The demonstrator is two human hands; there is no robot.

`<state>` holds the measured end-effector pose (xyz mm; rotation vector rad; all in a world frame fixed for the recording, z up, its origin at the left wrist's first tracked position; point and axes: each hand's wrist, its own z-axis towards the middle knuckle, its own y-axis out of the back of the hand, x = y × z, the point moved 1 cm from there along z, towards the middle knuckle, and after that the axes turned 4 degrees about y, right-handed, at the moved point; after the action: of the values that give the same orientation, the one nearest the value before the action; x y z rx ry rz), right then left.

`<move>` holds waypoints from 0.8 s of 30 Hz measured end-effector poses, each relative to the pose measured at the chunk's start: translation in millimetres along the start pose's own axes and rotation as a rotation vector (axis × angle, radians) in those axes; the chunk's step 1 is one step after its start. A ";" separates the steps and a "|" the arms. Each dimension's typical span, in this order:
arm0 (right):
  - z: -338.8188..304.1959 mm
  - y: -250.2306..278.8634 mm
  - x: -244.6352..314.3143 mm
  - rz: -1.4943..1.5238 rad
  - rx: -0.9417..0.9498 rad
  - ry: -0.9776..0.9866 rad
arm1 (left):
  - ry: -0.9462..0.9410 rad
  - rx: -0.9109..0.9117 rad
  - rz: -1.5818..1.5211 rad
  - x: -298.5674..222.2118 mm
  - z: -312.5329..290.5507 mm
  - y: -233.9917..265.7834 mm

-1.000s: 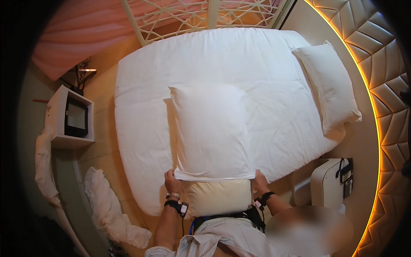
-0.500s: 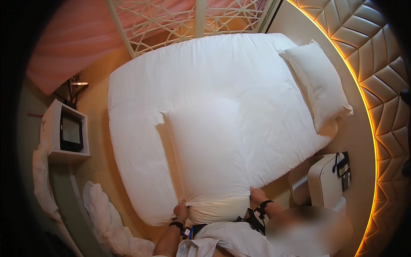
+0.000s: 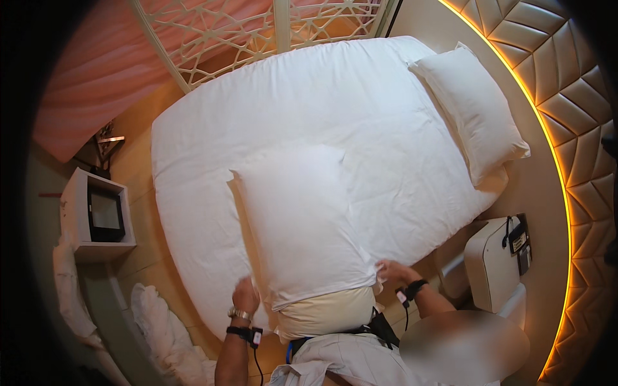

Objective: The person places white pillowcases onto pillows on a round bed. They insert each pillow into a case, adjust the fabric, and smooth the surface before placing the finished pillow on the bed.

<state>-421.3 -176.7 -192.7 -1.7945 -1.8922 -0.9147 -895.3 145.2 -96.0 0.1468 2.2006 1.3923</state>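
Note:
A pillow [image 3: 328, 315] with a cream end showing is partly inside a white pillowcase [image 3: 293, 225], lying on the near side of the bed against my body. My right hand [image 3: 396, 271] is closed on the pillowcase's right edge, near its mouth. Beside the left edge, apart from the cloth, is my left hand [image 3: 245, 295]; its fingers are turned away and blurred, so their state is unclear. A watch and a strapped device with a cable are on my left wrist; a similar device is on the right.
Under the pillow is a white-sheeted bed [image 3: 290, 109]. A second white pillow [image 3: 473, 109] lies at its right end, by a padded wall. A nightstand [image 3: 492, 264] stands near right, a white cabinet [image 3: 96, 215] at left. Crumpled white linen [image 3: 170, 334] lies on the floor.
My left hand has let go of the pillowcase edge and moved left and slightly up. My right hand has shifted slightly up and right, and the pillowcase mouth looks looser.

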 end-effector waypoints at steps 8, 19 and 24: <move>184.4 67.1 189.7 0.021 -0.440 0.337 | -0.403 -0.206 0.090 -201.8 206.1 48.4; 346.6 97.6 286.8 0.348 -0.546 0.366 | -0.291 0.129 0.254 -181.4 272.2 -61.7; 388.4 124.3 281.3 0.244 -0.586 0.357 | -0.318 0.133 0.242 -184.4 284.0 -76.0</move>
<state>-269.1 290.0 -259.2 -1.9356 -1.2256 -1.6827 -585.9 273.6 -187.0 0.6553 2.0546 1.2422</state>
